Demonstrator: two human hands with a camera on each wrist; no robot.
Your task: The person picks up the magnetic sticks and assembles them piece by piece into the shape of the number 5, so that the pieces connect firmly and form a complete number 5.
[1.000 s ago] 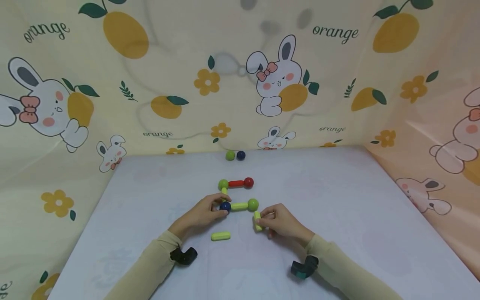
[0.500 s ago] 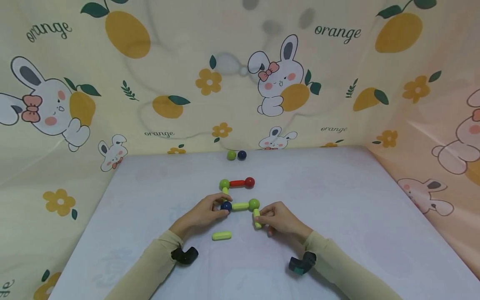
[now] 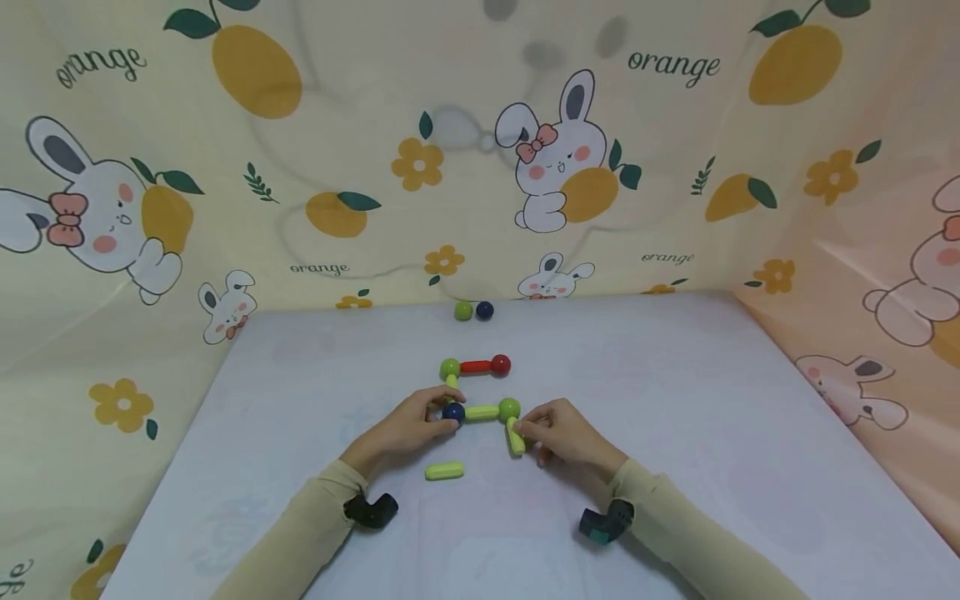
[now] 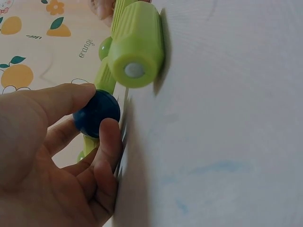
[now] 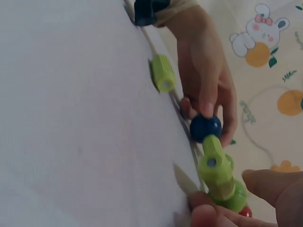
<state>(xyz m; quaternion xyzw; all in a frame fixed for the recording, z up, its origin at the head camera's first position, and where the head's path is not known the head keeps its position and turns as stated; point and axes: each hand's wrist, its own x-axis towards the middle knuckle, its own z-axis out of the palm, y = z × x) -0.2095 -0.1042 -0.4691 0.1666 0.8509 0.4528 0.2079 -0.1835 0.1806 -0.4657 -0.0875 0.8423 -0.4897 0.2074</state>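
In the head view my left hand (image 3: 411,427) pinches a dark blue ball (image 3: 453,413), with thumb and fingers around it in the left wrist view. From this ball one lime-green building rod (image 3: 482,412) runs right to a green ball (image 3: 509,408). Another rod goes back to a second green ball (image 3: 450,367), joined by a red rod (image 3: 476,367) to a red ball (image 3: 500,364). My right hand (image 3: 567,435) has its thumb and fingertips about a lime-green rod (image 3: 516,438) that meets the right green ball and slants toward me. Its silvery end (image 5: 211,162) shows in the right wrist view.
A loose lime-green rod (image 3: 445,471) lies on the white table (image 3: 675,400) in front of the assembly. At the table's back edge sit a green ball (image 3: 463,310) and a dark blue ball (image 3: 485,310). A printed cloth (image 3: 337,125) stands behind.
The right hand has brought its lime-green rod up against the right green ball, and the rod's near end has swung slightly right. The left hand stays at the blue ball.
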